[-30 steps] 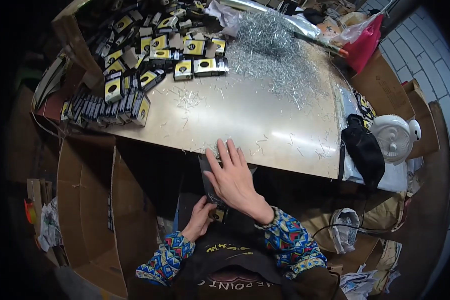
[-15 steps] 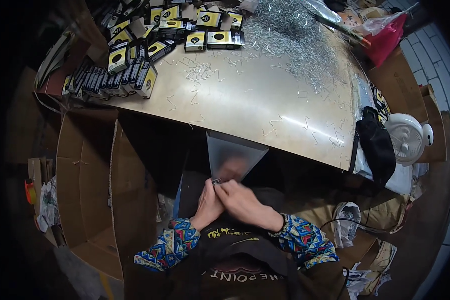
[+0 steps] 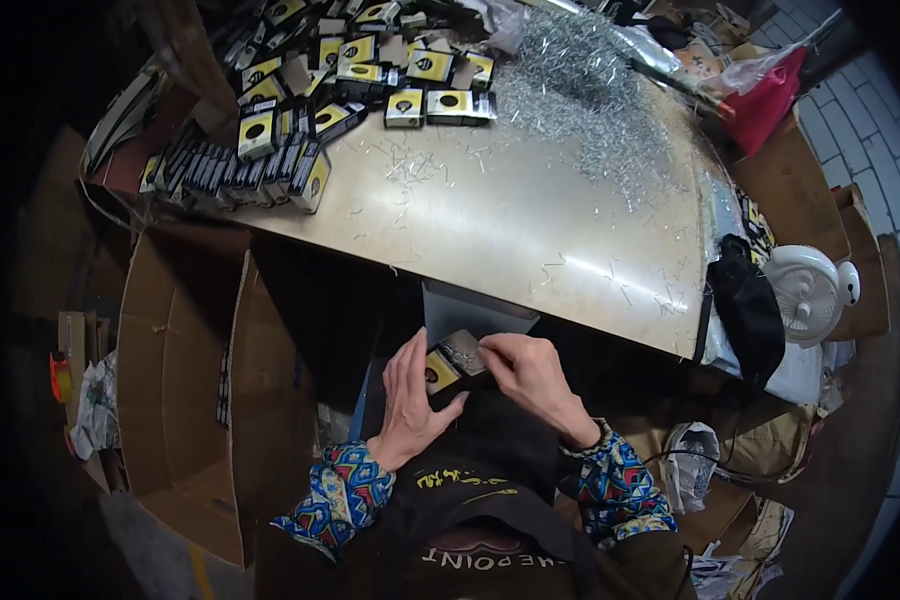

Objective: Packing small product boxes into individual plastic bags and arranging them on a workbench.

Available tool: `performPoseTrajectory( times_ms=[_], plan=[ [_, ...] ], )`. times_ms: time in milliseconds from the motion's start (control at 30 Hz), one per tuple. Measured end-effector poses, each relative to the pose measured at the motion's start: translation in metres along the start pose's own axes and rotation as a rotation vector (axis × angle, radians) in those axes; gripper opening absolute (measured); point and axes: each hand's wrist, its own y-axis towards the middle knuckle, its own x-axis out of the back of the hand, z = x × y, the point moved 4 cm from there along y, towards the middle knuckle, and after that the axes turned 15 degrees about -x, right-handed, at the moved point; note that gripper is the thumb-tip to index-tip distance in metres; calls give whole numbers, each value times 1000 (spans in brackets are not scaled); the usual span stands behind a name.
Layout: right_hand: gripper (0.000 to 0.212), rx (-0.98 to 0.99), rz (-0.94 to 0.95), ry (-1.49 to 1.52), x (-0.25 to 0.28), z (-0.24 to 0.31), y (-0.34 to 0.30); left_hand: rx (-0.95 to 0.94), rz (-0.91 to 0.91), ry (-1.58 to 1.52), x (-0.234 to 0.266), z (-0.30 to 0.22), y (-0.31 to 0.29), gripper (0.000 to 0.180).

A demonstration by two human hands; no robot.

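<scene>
A small black-and-yellow cardboard box [image 3: 441,375] is held in my left hand [image 3: 408,405], with the thumb along its near side and the fingers along its far left side. Its end toward the right stands open, and thin silvery wire pieces [image 3: 460,350] show against the grey-brown flap. My right hand [image 3: 532,378] is closed, its fingertips pinching at the edge of that flap. Just beyond the box, a grey translucent chute [image 3: 470,312] hangs at the table's front edge, partly hidden by my hands.
Across the metal-topped table [image 3: 440,215], bent wire pieces lie scattered before a large wire heap [image 3: 590,90]. Many similar boxes [image 3: 270,170] are stacked at the back left. A tall open carton [image 3: 175,390] stands left; a black bag [image 3: 748,310] and white fan [image 3: 805,290] sit right.
My hands were together at the chute and have moved apart. The box now shows in my left hand, its open end at my right fingers. The whole view has shifted slightly.
</scene>
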Motion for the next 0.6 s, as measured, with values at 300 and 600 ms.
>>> performPoseTrajectory(
  times_ms=[300,600],
  plan=[
    [18,81,241,282,9,3,-2,318,-121,-479,6,7,26,71],
    [12,184,-53,3,3,25,7,40,-103,-103,13,-4,39,76]
  ],
)
